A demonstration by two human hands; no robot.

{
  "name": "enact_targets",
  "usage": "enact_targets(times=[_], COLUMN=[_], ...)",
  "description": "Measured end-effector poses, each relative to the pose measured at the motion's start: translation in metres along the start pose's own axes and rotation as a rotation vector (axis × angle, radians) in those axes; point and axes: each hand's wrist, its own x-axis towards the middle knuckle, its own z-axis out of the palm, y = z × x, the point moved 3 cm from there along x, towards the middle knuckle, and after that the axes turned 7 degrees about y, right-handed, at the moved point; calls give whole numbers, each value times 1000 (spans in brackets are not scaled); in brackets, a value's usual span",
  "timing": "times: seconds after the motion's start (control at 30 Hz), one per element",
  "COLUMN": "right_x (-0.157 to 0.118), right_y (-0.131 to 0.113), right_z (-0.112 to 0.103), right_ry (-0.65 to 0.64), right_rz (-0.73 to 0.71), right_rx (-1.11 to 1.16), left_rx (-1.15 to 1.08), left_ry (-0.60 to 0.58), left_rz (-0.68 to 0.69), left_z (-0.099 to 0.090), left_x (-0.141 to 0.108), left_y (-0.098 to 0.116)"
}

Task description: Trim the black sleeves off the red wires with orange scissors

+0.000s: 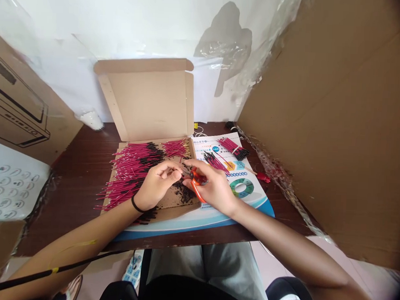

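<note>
Head view: left hand pinched shut just beside the blades, anything held too small to tell. Right hand closed around orange-handled scissors, above black clippings in an open cardboard box. Black-tipped red wires heaped at the box's left; a wire bundle on a printed leaflet near the worktop's far edge.
</note>
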Motion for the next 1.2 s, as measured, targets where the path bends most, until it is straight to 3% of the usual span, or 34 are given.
enact_targets(times=[0.17,0.3,0.37,0.53,0.87,1.07,1.2], right_x=[-1,2,2,3,-1,4,11], right_y=[-2,3,6,7,7,4,4], right_z=[2,1,1,0,2,-6,-19], right_ry=[-79,-114,-110,-94,-168,-113,-43], right_rz=[121,234,295,371,308,227,26], right_rx=[121,183,228,303,178,67,-273], left_rx=[72,-27,-14,108,-172,-209,-197], left_ry=[49,222,278,148,-97,-43,-25], left_rz=[-106,-205,-189,-105,-301,-228,-174], left_z=[-1,-7,-10,-9,13,11,7], left_x=[-1,2,5,6,-14,-10,-7], left_y=[-1,3,4,4,-4,-1,0])
